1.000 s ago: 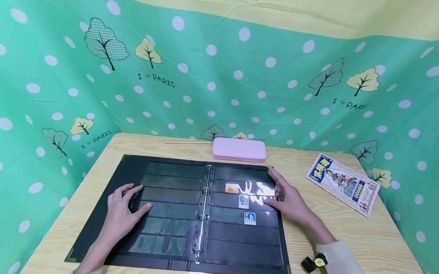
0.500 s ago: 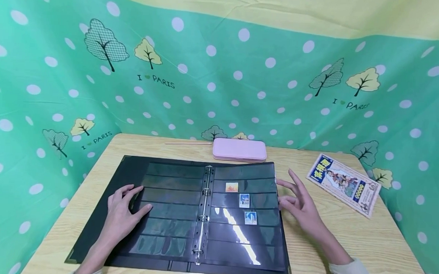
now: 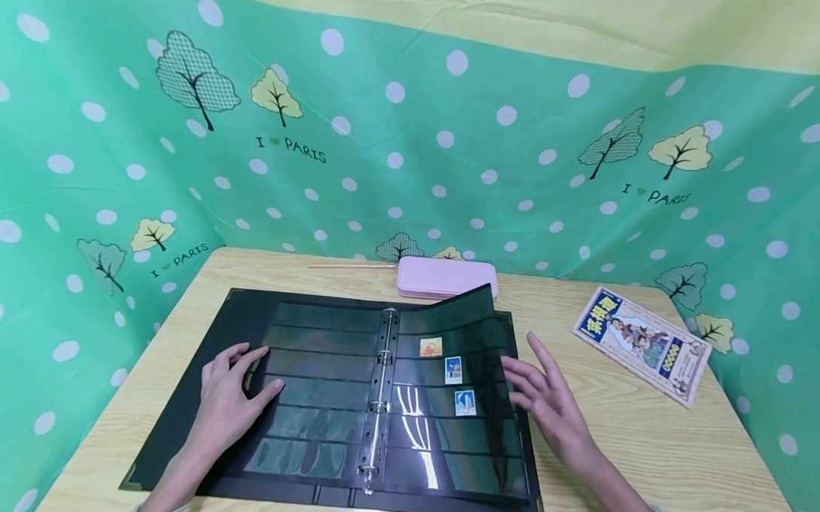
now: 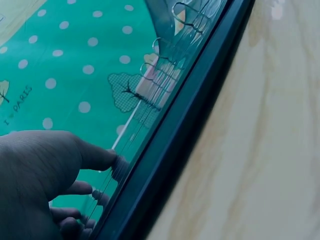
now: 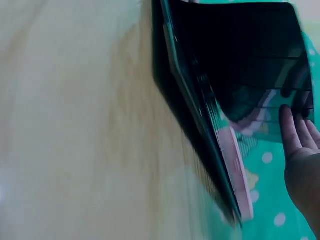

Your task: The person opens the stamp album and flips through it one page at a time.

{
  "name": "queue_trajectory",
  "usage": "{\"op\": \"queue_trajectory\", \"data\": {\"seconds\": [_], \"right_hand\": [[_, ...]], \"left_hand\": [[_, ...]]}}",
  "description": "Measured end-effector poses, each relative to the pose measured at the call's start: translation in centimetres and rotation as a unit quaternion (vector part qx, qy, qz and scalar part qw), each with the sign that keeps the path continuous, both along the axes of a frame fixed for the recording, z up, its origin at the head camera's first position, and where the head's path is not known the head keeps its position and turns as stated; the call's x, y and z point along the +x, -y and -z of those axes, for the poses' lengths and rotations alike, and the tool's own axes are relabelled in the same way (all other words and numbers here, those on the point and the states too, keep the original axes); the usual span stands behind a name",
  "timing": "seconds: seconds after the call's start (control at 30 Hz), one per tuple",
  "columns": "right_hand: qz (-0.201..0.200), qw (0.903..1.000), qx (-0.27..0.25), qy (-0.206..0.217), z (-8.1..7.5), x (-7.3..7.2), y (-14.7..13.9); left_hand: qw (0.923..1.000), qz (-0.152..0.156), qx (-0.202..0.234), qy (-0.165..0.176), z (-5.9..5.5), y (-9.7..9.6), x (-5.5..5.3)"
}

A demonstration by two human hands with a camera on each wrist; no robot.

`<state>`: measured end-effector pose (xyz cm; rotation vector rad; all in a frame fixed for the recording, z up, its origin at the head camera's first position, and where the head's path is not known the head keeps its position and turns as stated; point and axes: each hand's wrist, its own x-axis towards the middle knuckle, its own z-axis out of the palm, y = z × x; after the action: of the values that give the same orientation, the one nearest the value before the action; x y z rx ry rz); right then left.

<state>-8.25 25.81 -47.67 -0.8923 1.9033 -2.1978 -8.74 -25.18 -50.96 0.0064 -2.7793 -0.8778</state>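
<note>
A black ring-bound stamp album (image 3: 188, 384) lies open on the table in the head view. Three stamps sit in the strips of its right page (image 3: 420, 430): an orange one (image 3: 431, 347) and two blue ones (image 3: 453, 370). That page curves upward along its outer edge. My right hand (image 3: 556, 415) is at this raised edge; in the right wrist view its straight fingers (image 5: 289, 127) lie against the page's underside. On the left page (image 3: 310, 392), which holds no stamps, my left hand (image 3: 225, 400) rests with fingers loosely bent, fingertips touching the surface.
Behind the album stands a pink case (image 3: 446, 276), with a thin stick (image 3: 351, 267) to its left. A printed booklet (image 3: 640, 343) lies at the right of the wooden table (image 3: 654, 453). A green dotted curtain (image 3: 412, 188) hangs behind and at the sides.
The right page's outer edge has risen and bent toward the left. My right hand has moved from on top of the page to its outer edge and underside. The left hand stays put.
</note>
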Motion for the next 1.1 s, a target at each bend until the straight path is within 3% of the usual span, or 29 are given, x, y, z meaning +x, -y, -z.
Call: {"op": "queue_trajectory", "data": {"seconds": [0.3,0.5,0.6,0.7,0.9,1.1], "right_hand": [[-0.061,0.9978,0.009,-0.024,-1.2,0.3,2.7],[-0.114,0.9919,-0.032,-0.044,-1.6,0.0,4.0],[-0.127,0.9900,-0.037,-0.049,-1.7,0.0,4.7],[-0.136,0.9884,-0.038,-0.055,-1.8,0.0,5.4],[-0.149,0.9866,-0.014,-0.064,-1.8,0.2,6.7],[-0.163,0.9855,0.021,-0.041,-1.8,0.7,7.7]], "left_hand": [[0.9996,0.010,0.014,0.021,-1.5,-2.0,0.5],[0.9992,0.017,0.028,-0.023,-2.7,-5.0,1.2],[0.9973,0.037,0.050,-0.039,-3.6,-6.6,1.5],[0.9940,0.067,0.082,-0.027,-4.8,-8.1,1.9],[0.9765,0.122,0.173,0.039,-7.0,-11.1,2.8],[0.9540,0.172,0.234,0.075,-8.0,-13.7,3.6]]}}
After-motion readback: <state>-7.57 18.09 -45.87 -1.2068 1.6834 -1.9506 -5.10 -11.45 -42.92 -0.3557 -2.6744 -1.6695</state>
